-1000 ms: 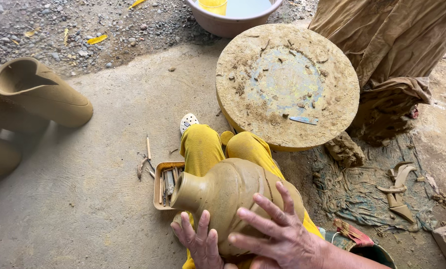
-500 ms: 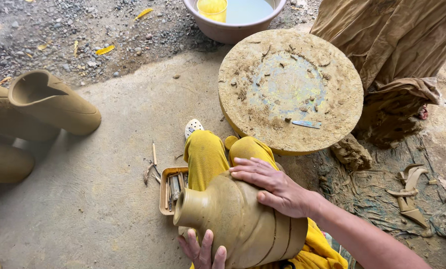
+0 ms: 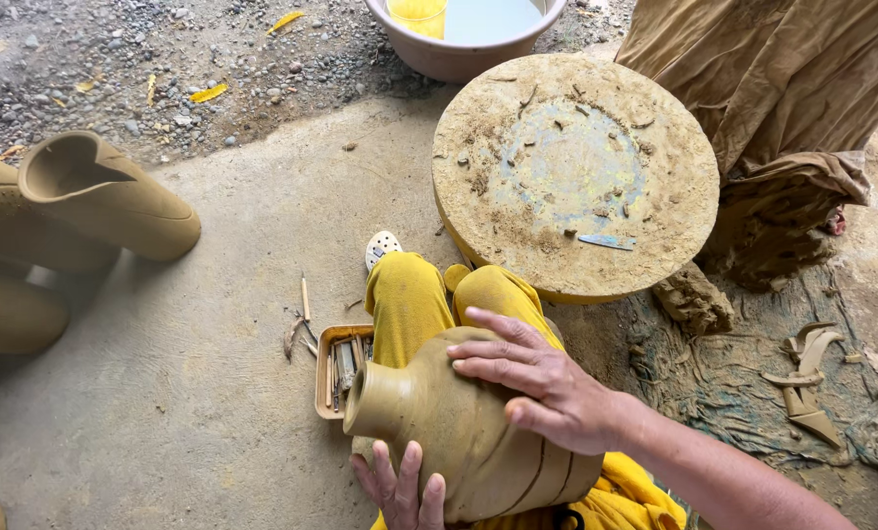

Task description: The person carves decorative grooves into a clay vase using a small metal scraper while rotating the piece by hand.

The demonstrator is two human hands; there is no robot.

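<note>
Clay vase (image 3: 468,432) lying on its side across lap, on yellow trousers (image 3: 409,299), mouth pointing left. Unfired, tan-green, dark grooves near the base end. Right hand (image 3: 537,378) laid flat on top of vase body, fingers spread, palm pressing, not curled round anything. Left hand (image 3: 399,486) under the vase near the neck, fingers up against lower side, supporting; palm partly cut by frame edge, so grip probably open cradle, hard to confirm.

Small tray of tools (image 3: 339,368) on floor just left of knee, partly behind vase mouth. Loose sticks (image 3: 301,314) beside tray. White shoe (image 3: 382,247) peeking past the knee. Round wheel head (image 3: 576,172) crusted with dry clay, just ahead of knees; small flat blade (image 3: 606,240) on its near edge. Basin of water (image 3: 468,29) beyond wheel, yellow item inside. Other clay vessels (image 3: 105,196) lying on concrete at left, well apart. Brown cloth (image 3: 782,108) draped at right. Clay scraps (image 3: 807,378) on ground at right.
</note>
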